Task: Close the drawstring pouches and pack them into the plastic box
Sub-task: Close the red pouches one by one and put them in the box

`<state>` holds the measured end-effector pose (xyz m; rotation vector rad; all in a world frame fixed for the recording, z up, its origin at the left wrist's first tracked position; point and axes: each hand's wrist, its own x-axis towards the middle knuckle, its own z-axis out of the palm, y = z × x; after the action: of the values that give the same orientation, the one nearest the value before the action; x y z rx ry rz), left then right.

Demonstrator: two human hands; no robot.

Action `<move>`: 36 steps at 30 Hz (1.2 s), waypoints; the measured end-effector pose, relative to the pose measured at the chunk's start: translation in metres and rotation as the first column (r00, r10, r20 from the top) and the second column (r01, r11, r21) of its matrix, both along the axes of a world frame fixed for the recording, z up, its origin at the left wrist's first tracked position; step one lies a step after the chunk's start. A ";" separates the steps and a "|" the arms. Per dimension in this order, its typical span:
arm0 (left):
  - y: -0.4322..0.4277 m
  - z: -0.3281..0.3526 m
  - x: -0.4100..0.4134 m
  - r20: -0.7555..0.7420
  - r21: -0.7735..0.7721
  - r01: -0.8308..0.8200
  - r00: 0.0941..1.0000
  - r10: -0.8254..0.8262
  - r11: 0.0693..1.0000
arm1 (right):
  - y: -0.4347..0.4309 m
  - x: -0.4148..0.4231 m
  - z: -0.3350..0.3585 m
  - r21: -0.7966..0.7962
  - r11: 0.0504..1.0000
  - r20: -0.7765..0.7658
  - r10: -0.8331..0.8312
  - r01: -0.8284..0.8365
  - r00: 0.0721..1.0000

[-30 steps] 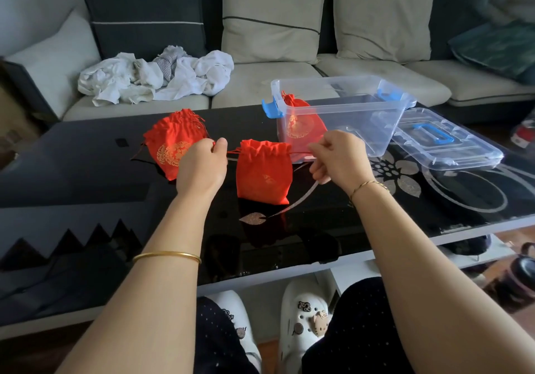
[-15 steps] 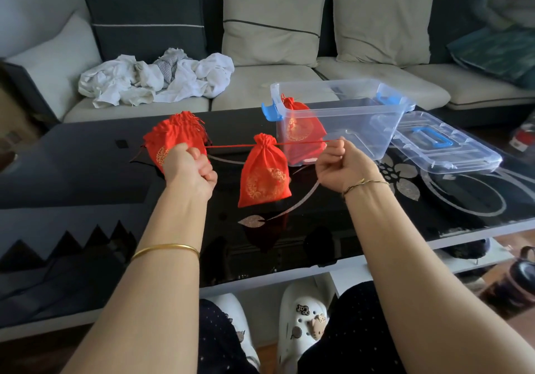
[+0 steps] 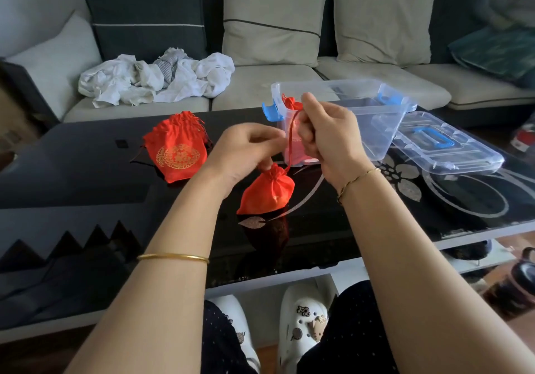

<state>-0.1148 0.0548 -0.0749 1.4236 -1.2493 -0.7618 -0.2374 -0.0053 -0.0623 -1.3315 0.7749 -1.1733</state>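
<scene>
Shiny red satin pouch (image 3: 267, 192), neck gathered tight, body rounded, hanging from red cord (image 3: 290, 137) low over glossy black glass table (image 3: 86, 176), just in front of clear plastic box (image 3: 376, 118). Right hand (image 3: 327, 139) fingers curled round cord; left hand (image 3: 246, 150) pinching it lower down, fingertips blurred. Second pouch (image 3: 289, 102) inside box, half hidden behind right hand. Flat gold-printed pouches (image 3: 176, 153) piled at left. Clear lid (image 3: 445, 144) right of box.

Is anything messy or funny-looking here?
Only the crumpled white clothes heaped on the sofa look messy. The lid lies on the table beside the open plastic box, ready for packing. The left hand and right hand hold the drawstring of a pouch; nothing looks spilled or torn.
</scene>
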 end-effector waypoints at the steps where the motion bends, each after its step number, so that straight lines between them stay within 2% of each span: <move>1: 0.000 0.000 -0.002 0.065 0.005 0.020 0.998 -0.020 1.000 | 0.002 0.002 0.001 -0.015 1.000 -0.015 0.011 -0.011 1.000; 5: -0.001 -0.001 -0.004 0.165 -0.002 0.068 0.984 -0.067 0.998 | 0.004 0.007 0.004 0.000 0.999 -0.017 0.034 -0.034 0.999; 11: -0.004 -0.004 -0.002 0.052 -0.006 0.036 0.998 -0.036 0.999 | -0.005 0.001 -0.001 0.083 0.995 -0.050 0.067 -0.062 0.997; 13: -0.004 -0.004 -0.001 0.009 -0.007 0.031 0.999 -0.031 0.999 | -0.008 -0.003 -0.006 0.092 0.995 -0.178 0.054 -0.038 0.983; 15: -0.003 -0.004 0.001 -0.011 -0.005 0.038 0.999 -0.038 0.999 | -0.008 -0.005 -0.011 0.085 0.995 -0.366 0.074 -0.046 0.928; 17: -0.001 -0.004 0.001 -0.037 -0.008 0.046 0.998 -0.046 0.999 | -0.007 -0.005 -0.014 0.123 0.987 -0.439 0.152 -0.109 0.885; 19: -0.001 -0.004 0.001 -0.060 -0.019 0.050 0.997 -0.051 0.999 | -0.007 -0.005 -0.015 0.128 0.978 -0.437 0.203 -0.163 0.876; 22: -0.001 -0.004 0.000 -0.088 -0.038 0.016 0.996 -0.020 0.999 | -0.008 -0.005 -0.014 0.055 0.987 -0.471 0.161 -0.153 0.867; 24: -0.003 -0.004 0.000 -0.128 -0.052 -0.036 0.991 0.029 0.998 | -0.008 -0.008 -0.012 0.101 0.982 -0.379 0.185 -0.158 0.907; 26: -0.003 -0.005 0.001 -0.182 -0.059 -0.079 0.981 0.067 0.995 | -0.008 -0.013 -0.009 0.187 0.947 -0.275 0.307 -0.263 0.911; 28: -0.003 -0.005 0.003 -0.218 -0.056 -0.092 0.973 0.078 0.994 | -0.008 -0.018 -0.008 0.229 0.912 -0.365 0.405 -0.341 0.838; 30: -0.001 -0.005 0.004 -0.224 -0.050 -0.079 0.972 0.066 0.996 | -0.007 -0.020 -0.009 0.235 0.916 -0.545 0.401 -0.324 0.736; 31: -0.001 -0.004 0.004 -0.210 -0.047 -0.071 0.976 0.060 0.996 | -0.007 -0.020 -0.010 0.210 0.936 -0.605 0.351 -0.282 0.714; 33: -0.001 -0.003 0.005 -0.129 -0.049 -0.052 0.991 0.046 0.997 | -0.008 -0.016 -0.014 0.094 0.980 -0.617 0.195 -0.175 0.763; 35: 0.000 0.000 0.004 0.040 -0.075 -0.025 0.999 0.028 0.997 | -0.011 -0.010 -0.017 -0.038 0.994 -0.493 0.068 -0.099 0.867; 36: 0.000 0.001 0.004 0.159 -0.102 -0.016 0.987 0.032 0.995 | -0.012 -0.007 -0.018 -0.065 0.993 -0.416 0.064 -0.100 0.907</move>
<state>-0.1111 0.0545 -0.0742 1.4365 -1.3717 -0.5684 -0.2444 -0.0170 -0.0808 -1.6986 0.9672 -0.8719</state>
